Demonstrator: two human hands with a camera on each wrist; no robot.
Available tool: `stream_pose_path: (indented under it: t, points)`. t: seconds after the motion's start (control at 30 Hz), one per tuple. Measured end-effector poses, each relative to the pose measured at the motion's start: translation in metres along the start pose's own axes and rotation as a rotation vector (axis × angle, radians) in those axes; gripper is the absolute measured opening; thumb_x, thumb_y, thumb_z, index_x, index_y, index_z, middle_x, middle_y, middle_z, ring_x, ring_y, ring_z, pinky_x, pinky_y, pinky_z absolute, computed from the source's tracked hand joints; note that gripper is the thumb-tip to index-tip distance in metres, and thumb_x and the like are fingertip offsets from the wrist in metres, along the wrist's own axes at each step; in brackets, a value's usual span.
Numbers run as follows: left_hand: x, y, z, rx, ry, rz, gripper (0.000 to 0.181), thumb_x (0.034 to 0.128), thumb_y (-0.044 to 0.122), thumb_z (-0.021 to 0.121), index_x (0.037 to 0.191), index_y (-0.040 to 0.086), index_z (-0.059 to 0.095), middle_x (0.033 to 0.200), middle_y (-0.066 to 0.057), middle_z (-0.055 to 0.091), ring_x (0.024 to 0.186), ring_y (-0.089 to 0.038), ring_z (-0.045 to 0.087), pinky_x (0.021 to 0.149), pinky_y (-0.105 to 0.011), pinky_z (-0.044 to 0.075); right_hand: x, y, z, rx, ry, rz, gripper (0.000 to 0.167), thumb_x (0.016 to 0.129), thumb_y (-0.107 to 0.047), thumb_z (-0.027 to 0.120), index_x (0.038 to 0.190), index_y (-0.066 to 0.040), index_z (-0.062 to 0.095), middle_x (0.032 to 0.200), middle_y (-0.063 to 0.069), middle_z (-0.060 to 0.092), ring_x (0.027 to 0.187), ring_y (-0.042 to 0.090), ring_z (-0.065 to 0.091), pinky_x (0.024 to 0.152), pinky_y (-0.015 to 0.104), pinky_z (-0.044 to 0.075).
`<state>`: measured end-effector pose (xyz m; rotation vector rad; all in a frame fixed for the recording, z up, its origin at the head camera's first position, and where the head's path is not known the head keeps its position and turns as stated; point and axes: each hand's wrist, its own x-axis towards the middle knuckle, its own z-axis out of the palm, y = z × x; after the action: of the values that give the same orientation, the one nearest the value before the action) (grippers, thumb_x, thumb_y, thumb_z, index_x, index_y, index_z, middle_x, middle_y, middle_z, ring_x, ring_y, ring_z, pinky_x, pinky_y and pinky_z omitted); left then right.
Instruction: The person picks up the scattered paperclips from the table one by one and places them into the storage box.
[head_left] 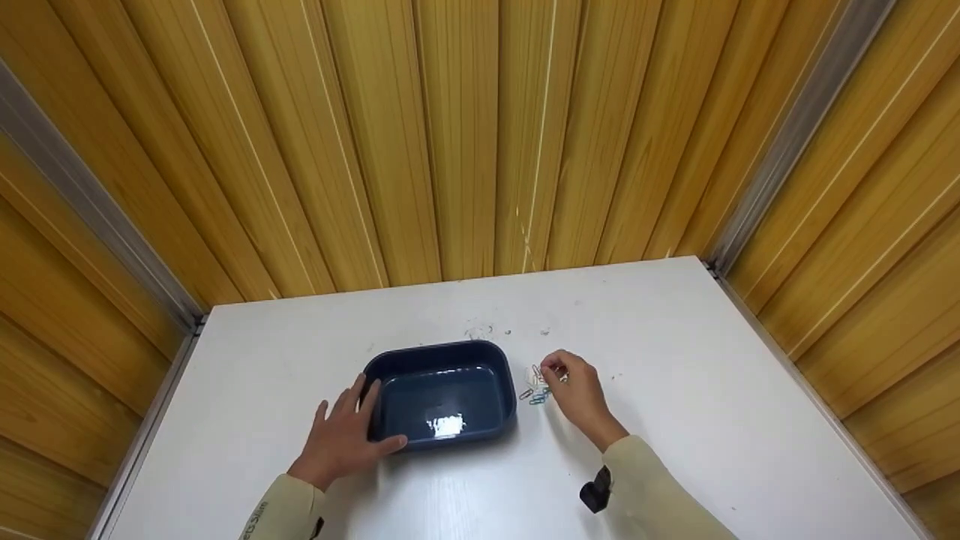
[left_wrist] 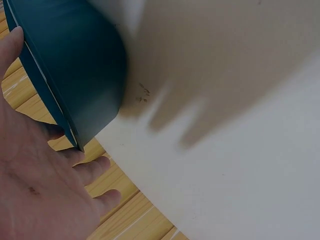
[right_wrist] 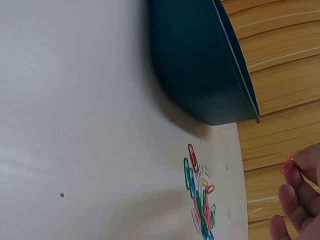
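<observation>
- On the white table before me, a dark blue container stands upright, its inside glossy;
- at its left end, my left hand lies with fingers spread and nearly straight, touching the rim, the thumb on the near edge;
- just beside its right end, coloured paper clips lie on the table in a loose, overlapping cluster; I make out red, green, blue and whitish ones;
- by that cluster, my right hand pinches a pinkish-red paper clip between thumb and finger;
- along my left sleeve, dark lettering seems to read "ets.Slim"; I cannot tell the rest;
- behind everything stands a wood-patterned wall.
</observation>
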<state>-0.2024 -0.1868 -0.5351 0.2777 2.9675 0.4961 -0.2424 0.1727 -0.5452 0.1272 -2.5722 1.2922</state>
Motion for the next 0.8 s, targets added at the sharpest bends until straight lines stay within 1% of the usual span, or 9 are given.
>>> stream_pose_path:
  t: [0.1,0.2,0.3,0.4,0.67,0.7,0.73,0.8]
  points:
    - [0.001,0.000,0.001,-0.011,-0.004,-0.001,0.101,0.0779,0.071,0.061,0.153,0.012,0.028,0.160,-0.017,0.021,0.144,-0.039,0.030,0.113,-0.068,0.014,0.000,-0.006,0.004,0.014,0.006,-0.018,0.006,0.091,-0.013,0.067,0.087,-0.008,0.065,0.081,-0.001,0.064,0.076,0.010,0.055,0.067,0.021,0.046]
    - [0.001,0.000,0.002,-0.019,-0.012,-0.008,0.100,0.0782,0.071,0.061,0.153,0.013,0.029,0.161,-0.016,0.020,0.144,-0.038,0.029,0.114,-0.067,0.014,0.000,-0.011,0.008,0.026,-0.014,-0.021,0.007,0.091,-0.014,0.067,0.087,-0.008,0.065,0.081,-0.001,0.063,0.077,0.010,0.055,0.069,0.021,0.047]
    - [0.002,0.000,0.003,-0.020,-0.006,-0.014,0.099,0.0774,0.070,0.062,0.152,0.013,0.030,0.160,-0.016,0.021,0.144,-0.037,0.030,0.114,-0.067,0.016,0.001,-0.015,0.012,0.020,-0.040,-0.028,0.005,0.092,-0.014,0.066,0.087,-0.012,0.065,0.081,-0.002,0.063,0.078,0.009,0.054,0.070,0.021,0.046]
    - [0.001,0.000,0.002,-0.021,-0.001,-0.019,0.099,0.0772,0.070,0.063,0.152,0.013,0.031,0.160,-0.016,0.021,0.144,-0.037,0.031,0.114,-0.067,0.017,0.001,-0.020,0.018,0.025,-0.050,-0.030,0.006,0.090,-0.011,0.067,0.086,-0.015,0.065,0.079,-0.004,0.062,0.078,0.009,0.054,0.071,0.022,0.044]
    - [0.000,0.003,-0.001,-0.037,0.010,-0.008,0.099,0.0771,0.069,0.064,0.151,0.011,0.032,0.160,-0.016,0.023,0.143,-0.037,0.031,0.113,-0.066,0.020,0.004,-0.028,0.029,0.045,-0.060,-0.053,0.005,0.089,-0.012,0.069,0.085,-0.015,0.066,0.078,-0.006,0.064,0.077,0.009,0.055,0.072,0.024,0.043]
    - [-0.001,0.003,-0.001,-0.036,0.011,-0.007,0.100,0.0771,0.069,0.064,0.151,0.010,0.032,0.160,-0.016,0.023,0.143,-0.037,0.032,0.113,-0.066,0.020,0.004,-0.029,0.031,0.044,-0.064,-0.060,0.005,0.089,-0.013,0.069,0.085,-0.014,0.066,0.077,-0.006,0.064,0.077,0.009,0.055,0.072,0.024,0.043]
    - [-0.001,0.002,-0.001,-0.039,0.012,-0.006,0.100,0.0771,0.069,0.064,0.151,0.010,0.032,0.160,-0.017,0.023,0.143,-0.037,0.032,0.113,-0.067,0.020,0.004,-0.031,0.032,0.051,-0.071,-0.050,0.005,0.089,-0.013,0.069,0.085,-0.015,0.067,0.077,-0.006,0.064,0.077,0.009,0.055,0.073,0.025,0.043]
    - [-0.003,0.001,-0.001,-0.040,0.008,-0.014,0.100,0.0771,0.069,0.064,0.151,0.010,0.032,0.160,-0.016,0.022,0.143,-0.037,0.032,0.113,-0.066,0.020,0.004,-0.033,0.036,0.058,-0.087,-0.057,0.005,0.090,-0.015,0.068,0.086,-0.013,0.067,0.078,-0.006,0.065,0.079,0.010,0.056,0.074,0.029,0.045]
